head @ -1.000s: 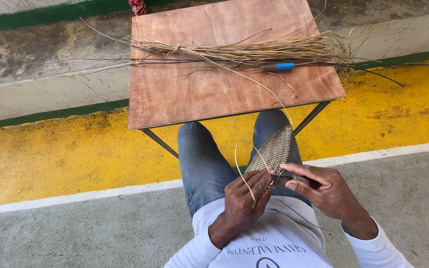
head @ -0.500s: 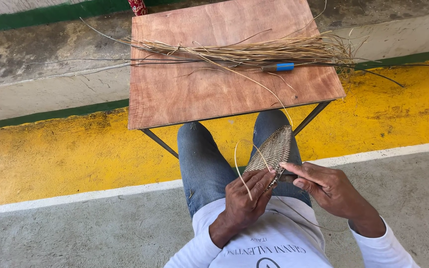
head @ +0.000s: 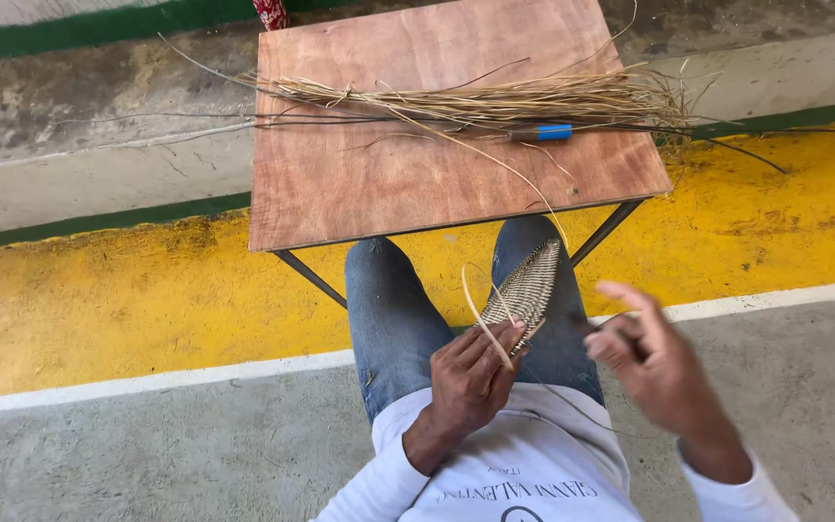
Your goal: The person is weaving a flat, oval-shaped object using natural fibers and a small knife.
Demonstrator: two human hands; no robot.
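My left hand (head: pixel 471 372) grips the lower end of a small flat woven straw piece (head: pixel 532 280) that stands tilted over my lap. A loose pale strand (head: pixel 480 319) curls up beside my fingers. My right hand (head: pixel 654 362) is blurred and held off to the right of the woven piece, fingers pinched. A thin strand (head: pixel 572 411) runs from the piece toward it. A bundle of dry straw (head: pixel 495 101) lies across the wooden table (head: pixel 388 184), and a blue-handled tool (head: pixel 553 131) lies against the bundle.
The table stands on thin metal legs (head: pixel 311 278) right in front of my knees. Below it are a yellow painted floor band (head: pixel 99 300) and a white line (head: pixel 147 382). A red object (head: pixel 271 12) sits beyond the table's far edge.
My right hand has left the woven piece and swung out to the right, drawing the thin strand with it. My left hand still holds the piece in place.
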